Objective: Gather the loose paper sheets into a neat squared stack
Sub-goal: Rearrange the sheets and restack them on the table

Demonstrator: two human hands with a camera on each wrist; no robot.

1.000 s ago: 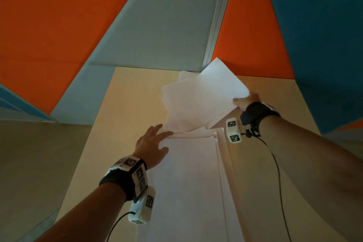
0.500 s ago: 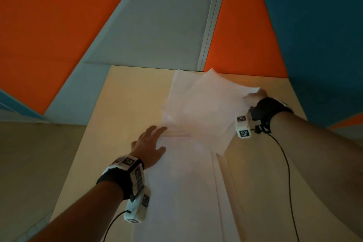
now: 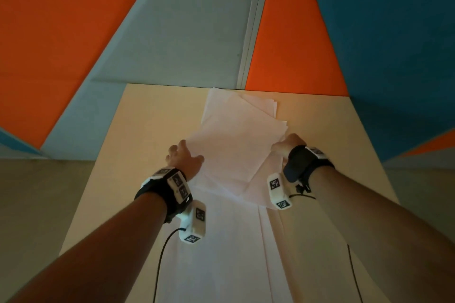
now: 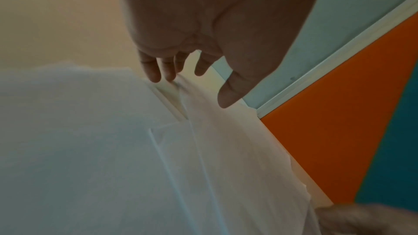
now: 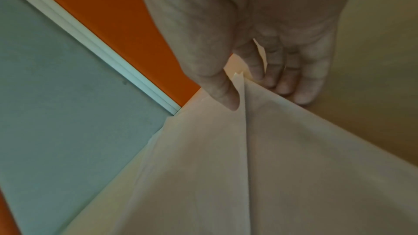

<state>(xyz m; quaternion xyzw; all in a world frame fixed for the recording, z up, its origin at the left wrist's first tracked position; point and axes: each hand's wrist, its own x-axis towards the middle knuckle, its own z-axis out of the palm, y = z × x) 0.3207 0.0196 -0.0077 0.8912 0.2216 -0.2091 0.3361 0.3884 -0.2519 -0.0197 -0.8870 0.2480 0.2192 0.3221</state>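
Skewed sheets set down on the pile

My right hand [image 3: 286, 146] at 3 o'clock has lowered the lifted sheets [image 3: 236, 155] and pinches their corner; my left hand [image 3: 183, 158], fingers relaxed, steadies 9 o'clock; squaring remains.

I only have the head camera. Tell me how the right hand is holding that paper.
Observer: The right hand pinches one corner of the sheets, with the thumb on one side and the fingers on the other.
Operator: Now give me the left hand.
Observer: The left hand grips nothing. Its fingertips just touch the edge of the sheets.
Operator: Report the edges near those fingertips.
Observer: They are staggered. Several sheet edges show side by side, not flush.
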